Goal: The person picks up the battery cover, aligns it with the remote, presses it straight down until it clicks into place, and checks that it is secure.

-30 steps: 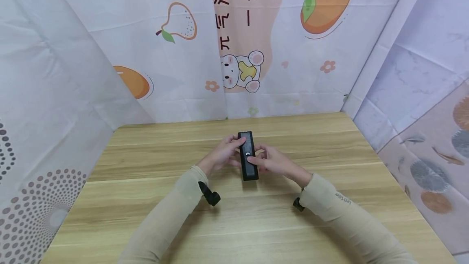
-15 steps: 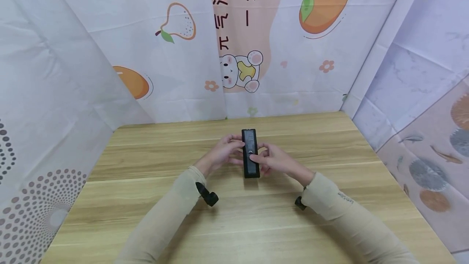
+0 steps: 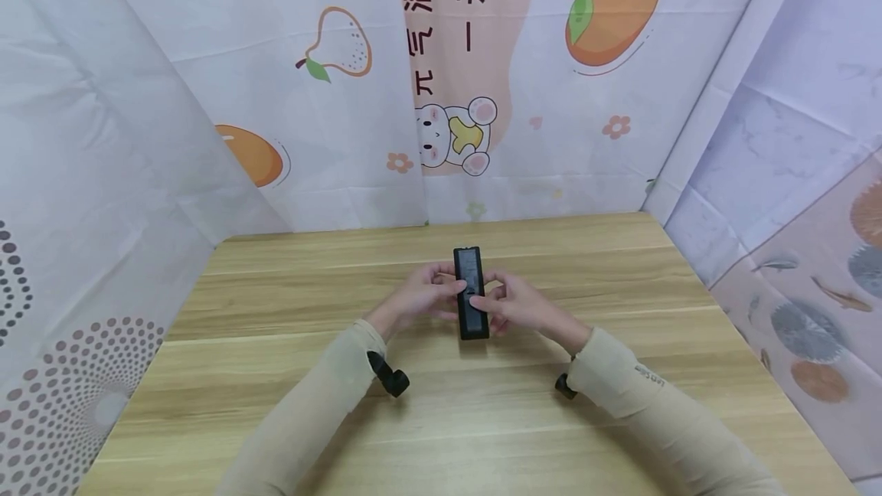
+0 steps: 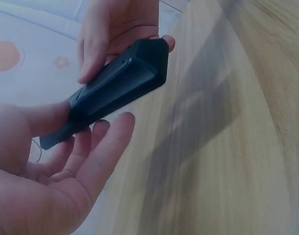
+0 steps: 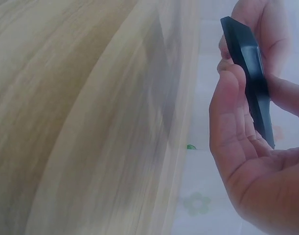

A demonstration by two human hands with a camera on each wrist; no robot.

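Note:
Above the table, both hands hold a slim black oblong case (image 3: 468,266) with a dark grey panel on its upper face and sloped sides. My left hand (image 3: 423,293) grips its left edge, the thumb on the panel near the middle and the fingers below. From the right, my right hand (image 3: 515,303) holds it with the thumb pressed on the panel a little lower down. The left wrist view shows the case (image 4: 117,83) tilted, its underside partly hidden by fingers. Seen from the right wrist, the case (image 5: 252,68) is almost edge-on.
A wood-grain table (image 3: 441,419) lies beneath the hands. A white curtain (image 3: 262,67) printed with fruit and a cartoon bear hangs behind its far edge. Further patterned cloths hang at the left and right. Black straps with small cameras (image 3: 394,381) sit at the wrists.
The case has shifted slightly right and turned a little more upright. My left thumb has slid from its upper end down to near the middle. The right hand keeps its hold.

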